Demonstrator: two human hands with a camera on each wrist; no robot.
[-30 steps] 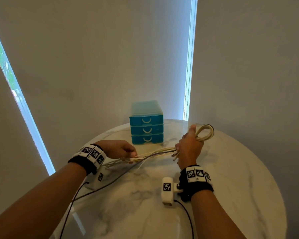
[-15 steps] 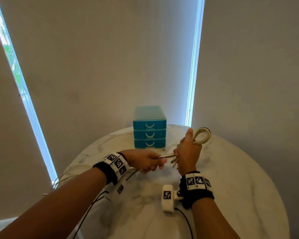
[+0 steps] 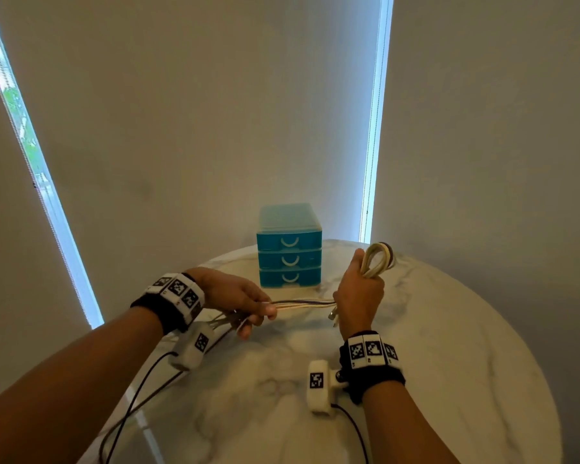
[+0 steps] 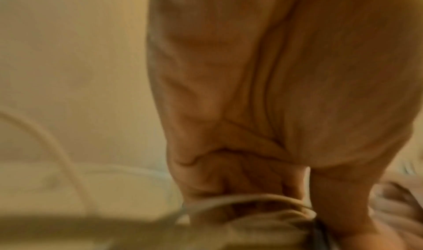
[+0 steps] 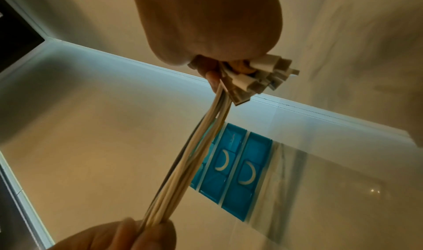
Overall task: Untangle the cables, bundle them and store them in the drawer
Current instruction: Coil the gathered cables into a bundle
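The right hand (image 3: 359,293) is fisted round the folded cables (image 3: 302,303), thumb up, with a loop (image 3: 379,260) of them standing out above the fist and the connector ends (image 5: 256,80) splaying out below it; the left hand (image 3: 238,301) pinches the same strands between thumb and fingertips a little way along, so that the run between the two hands is drawn straight and level above the tabletop (image 3: 449,346). Held this way, the right hand seems to serve as the anchor for the growing bundle while the left feeds and tensions the loose length, which trails off past the left wrist toward the table's edge. The round marble tabletop carries, at its far side just beyond the hands, a small blue drawer unit (image 3: 289,246) of three drawers, all closed, their white curved handles facing the person, presumably within reach for stowing. The strands are mostly cream with one darker among them. By my reading the bundling is under way and the storing not yet begun. The left wrist view is too blurred to add much beyond the palm and a cable crossing under it.
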